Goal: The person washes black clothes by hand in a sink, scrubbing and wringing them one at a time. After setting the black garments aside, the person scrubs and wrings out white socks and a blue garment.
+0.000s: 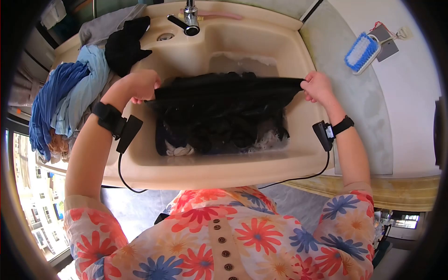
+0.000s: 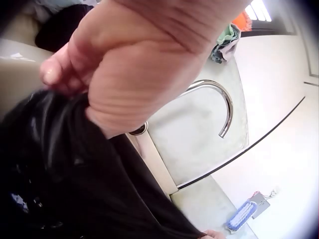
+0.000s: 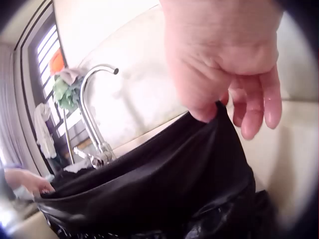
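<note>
A wet black garment (image 1: 228, 95) is stretched by its top edge across the sink basin, its lower part hanging into the water. My left hand (image 1: 143, 86) grips one corner of that edge, the thumb side over the fabric in the left wrist view. At the opposite corner, my right hand (image 1: 318, 87) pinches the fabric between thumb and fingers, with other fingers (image 3: 271, 107) hanging loose. Below the garment, more dark cloth lies soaking beside a small whitish cloth (image 1: 179, 150) and some suds (image 1: 270, 140).
The beige sink (image 1: 210, 175) has a chrome faucet (image 1: 190, 21) at the back. Blue clothes (image 1: 60, 88) and a black cloth (image 1: 125, 44) are piled on its left ledge. A blue-bristled brush (image 1: 362, 52) sits to the right. Cables hang from both wrist cameras.
</note>
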The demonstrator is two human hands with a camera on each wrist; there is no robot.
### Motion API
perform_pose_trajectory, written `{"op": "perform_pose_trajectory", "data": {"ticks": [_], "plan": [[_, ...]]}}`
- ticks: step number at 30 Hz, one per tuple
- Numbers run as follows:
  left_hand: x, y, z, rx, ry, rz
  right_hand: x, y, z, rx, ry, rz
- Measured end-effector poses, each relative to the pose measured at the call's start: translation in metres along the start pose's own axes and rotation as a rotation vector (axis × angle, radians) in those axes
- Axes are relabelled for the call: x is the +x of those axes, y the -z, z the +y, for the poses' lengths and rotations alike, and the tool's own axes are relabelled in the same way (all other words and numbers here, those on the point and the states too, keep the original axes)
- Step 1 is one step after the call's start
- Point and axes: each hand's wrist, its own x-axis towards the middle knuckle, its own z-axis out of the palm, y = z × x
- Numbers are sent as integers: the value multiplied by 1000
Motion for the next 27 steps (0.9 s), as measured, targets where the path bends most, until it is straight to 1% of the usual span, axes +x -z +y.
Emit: {"op": "perform_pose_trajectory", "data": {"ticks": [1, 3, 4, 5, 6, 7, 8, 9, 10, 11, 13, 14, 15, 16, 17, 18, 19, 20, 21, 22, 23, 24, 25, 26, 27], "plan": [[-4, 1, 2, 0, 1, 2, -2, 1, -4, -75, -34, -113], [-13, 5, 8, -61, 90, -62, -3, -1, -6, -49, -28, -146], [-12, 4, 4, -62, 92, -63, -3, -3, -6, -23, -23, -179], [-11, 3, -3, -337, 79, -20, -2, -5, -3, -22, -21, -182], [-9, 1, -8, -611, 68, 25, 2, -10, 1, -16, 18, -253], [-4, -7, -9, -609, 73, 27, 4, -12, 4, -9, 60, -321], [4, -22, -9, -951, 40, 198, 3, -15, 3, -6, 63, -323], [3, -31, -4, -1290, 1, 376, -1, -19, 0, -121, 145, -338], [5, -37, 3, -1439, 56, 406, -5, -24, -2, -236, 224, -352], [12, -44, 6, -1440, 58, 408, -9, -29, -6, -237, 227, -354], [31, -60, 11, -1914, -46, 412, -17, -37, -14, -150, 161, -327], [31, -60, 22, -2031, 25, 409, -17, -38, -16, -153, 165, -327], [33, -59, 21, -2035, 24, 412, -18, -40, -17, 43, 84, -338], [36, -59, 22, -1913, -100, 400, -17, -40, -16, 241, 3, -345], [33, -56, 27, -1786, -216, 384, -15, -38, -15, 240, 3, -344], [27, -50, 27, -1486, -219, 444, -11, -33, -11, 267, 8, -260], [21, -43, 24, -1484, -221, 441, -6, -27, -7, 295, 11, -176], [11, -34, 22, -1116, -225, 390, 5, -19, 3, 320, -25, -136], [5, -27, 19, -748, -226, 334, 9, -10, 6, 324, -28, -135], [3, -21, 12, -617, -282, 406, 12, 2, 7, 300, -59, -113], [-2, -7, 8, -510, -289, 456, 15, 14, 6, 277, -88, -90], [-6, 10, 5, -403, -297, 503, 19, 26, 4, 334, -41, -86], [-6, 27, 1, -451, -295, 559, 23, 38, 0, 389, 6, -84], [-21, 43, 14, -480, -267, 680, 29, 50, -7, 499, 56, -38], [-23, 60, 15, -543, -203, 736, 33, 60, -15, 608, 104, 7]]}}
